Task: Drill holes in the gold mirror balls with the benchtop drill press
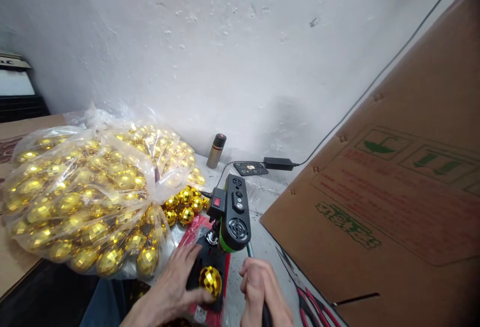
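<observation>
A small black bench machine (pixel 236 212) with a red switch stands upright on a flat black base (pixel 213 257). On the near part of that base sits a gold mirror-faceted ball (pixel 210 282). My left hand (pixel 178 282) is at its left, fingers spread over the base edge and thumb close against the ball; whether they touch is hard to tell. My right hand (pixel 262 292) is closed around the black-gripped lever (pixel 267 314) of the machine, whose metal rod shows above the fist. A red plastic sheet (pixel 197 227) lies under the base.
Clear plastic bags (pixel 86 192) full of gold balls bulge at the left, with loose gold balls (pixel 185 207) beside the machine. Behind are a spray can (pixel 216 151) and a power adapter (pixel 278 163) with its cord. Scissors (pixel 307 292) lie by a large cardboard box (pixel 393 167).
</observation>
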Action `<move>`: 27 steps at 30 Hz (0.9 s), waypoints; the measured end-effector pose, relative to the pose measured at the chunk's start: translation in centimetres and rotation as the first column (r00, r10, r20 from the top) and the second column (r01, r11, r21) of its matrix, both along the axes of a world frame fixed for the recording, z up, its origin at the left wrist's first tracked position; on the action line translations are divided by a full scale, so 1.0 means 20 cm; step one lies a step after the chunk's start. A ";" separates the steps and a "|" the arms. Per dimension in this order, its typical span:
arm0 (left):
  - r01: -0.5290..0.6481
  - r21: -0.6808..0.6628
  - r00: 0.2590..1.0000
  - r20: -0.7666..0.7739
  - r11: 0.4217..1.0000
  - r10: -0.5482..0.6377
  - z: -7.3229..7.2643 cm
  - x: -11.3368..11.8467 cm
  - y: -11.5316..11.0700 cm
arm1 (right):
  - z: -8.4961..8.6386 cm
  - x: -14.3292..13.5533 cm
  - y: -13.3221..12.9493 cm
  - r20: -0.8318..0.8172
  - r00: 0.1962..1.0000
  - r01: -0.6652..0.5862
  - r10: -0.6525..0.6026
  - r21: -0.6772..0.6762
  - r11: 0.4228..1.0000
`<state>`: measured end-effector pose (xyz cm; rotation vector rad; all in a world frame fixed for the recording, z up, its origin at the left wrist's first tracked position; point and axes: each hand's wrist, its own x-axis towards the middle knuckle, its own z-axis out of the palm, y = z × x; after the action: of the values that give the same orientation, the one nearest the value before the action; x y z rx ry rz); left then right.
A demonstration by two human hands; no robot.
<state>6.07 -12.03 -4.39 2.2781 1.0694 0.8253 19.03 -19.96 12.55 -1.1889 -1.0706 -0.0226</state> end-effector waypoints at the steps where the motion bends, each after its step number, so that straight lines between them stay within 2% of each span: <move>1: -0.087 0.048 0.996 -0.001 0.995 0.087 0.04 -0.01 0.05 | -0.02 -0.01 0.00 -0.005 1.000 0.001 -0.001 0.006 1.000; 3: -0.296 0.136 0.950 -0.063 0.945 0.306 0.12 0.01 0.17 | -0.05 -0.02 -0.01 -0.015 1.000 -0.002 0.002 0.014 1.000; 5: -0.433 0.153 0.857 -0.234 0.888 0.458 0.20 0.06 0.30 | -0.07 -0.02 -0.01 -0.013 1.000 -0.006 0.006 0.019 1.000; 8: -0.468 0.116 0.821 -0.309 0.876 0.480 0.24 0.14 0.43 | -0.08 -0.02 -0.02 0.006 1.000 -0.023 0.023 0.022 0.999; 10: -0.455 0.087 0.832 -0.313 0.886 0.458 0.24 0.17 0.45 | -0.09 -0.01 -0.02 0.016 0.999 -0.029 0.029 0.018 0.999; 14: -0.393 0.012 0.885 -0.268 0.920 0.381 0.23 0.14 0.37 | -0.12 0.01 -0.03 0.054 0.997 -0.047 0.047 0.012 0.999; 17: -0.301 -0.237 0.948 0.029 0.923 0.317 0.22 0.09 0.27 | -0.11 0.02 -0.03 0.099 0.993 -0.065 0.064 0.009 0.998; 19: -0.205 -0.455 0.895 0.271 0.867 0.354 0.19 0.08 0.19 | -0.10 0.03 -0.03 0.113 0.992 -0.065 0.064 -0.003 0.998; 21: -0.131 -0.598 0.821 0.382 0.791 0.425 0.14 0.09 0.11 | -0.09 0.04 -0.04 0.118 0.991 -0.063 0.064 -0.015 0.998; 22: -0.115 -0.630 0.798 0.401 0.768 0.450 0.12 0.10 0.07 | -0.09 0.04 -0.04 0.122 0.990 -0.064 0.066 -0.018 0.998; 24: -0.131 -0.636 0.788 0.399 0.761 0.470 0.08 0.13 0.01 | -0.08 0.05 -0.04 0.128 0.989 -0.073 0.075 -0.022 0.997; 27: -0.203 -0.526 0.830 0.355 0.826 0.430 0.04 0.16 -0.04 | -0.08 0.05 -0.04 0.118 0.989 -0.088 0.091 -0.026 0.996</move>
<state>9.35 -12.90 -3.68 1.4122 1.2765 1.0407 20.03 -20.81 11.00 -1.1688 -1.2312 -0.0126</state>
